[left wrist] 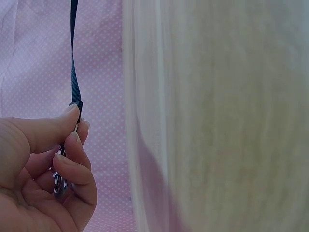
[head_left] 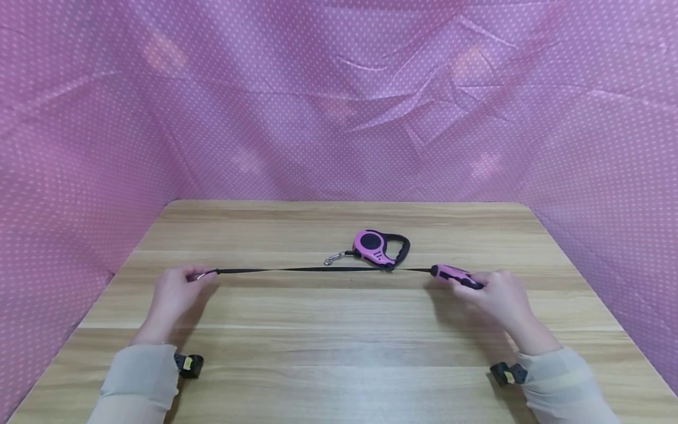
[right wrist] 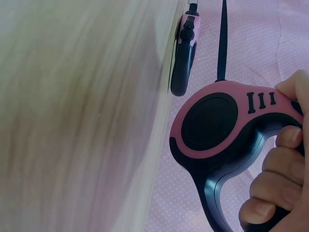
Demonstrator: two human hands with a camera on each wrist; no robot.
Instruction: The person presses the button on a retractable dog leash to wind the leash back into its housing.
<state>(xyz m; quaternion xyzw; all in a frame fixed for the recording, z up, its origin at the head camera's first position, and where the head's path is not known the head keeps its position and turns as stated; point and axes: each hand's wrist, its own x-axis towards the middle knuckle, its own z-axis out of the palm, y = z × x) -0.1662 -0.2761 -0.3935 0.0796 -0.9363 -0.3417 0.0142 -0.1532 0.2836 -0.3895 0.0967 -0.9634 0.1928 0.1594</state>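
Observation:
My right hand (head_left: 500, 300) grips the black handle of a pink and black retractable dog leash (right wrist: 209, 122), its fingers curled round the loop. From the casing a flat black strap (head_left: 318, 269) runs out, nearly straight, across to my left hand (head_left: 173, 297). There my thumb and fingers pinch the strap's end fitting, and the metal clip (left wrist: 60, 181) lies partly hidden within the curled fingers. A slight twist shows in the strap near the left hand. In the head view the strap overlaps the near edge of a second pink and black leash (head_left: 369, 241).
That second leash lies on the wooden table (head_left: 328, 341), its silver clip (head_left: 333, 259) pointing left. Pink dotted cloth (head_left: 339, 118) hangs around the table's back and sides. Each wrist carries a small black camera.

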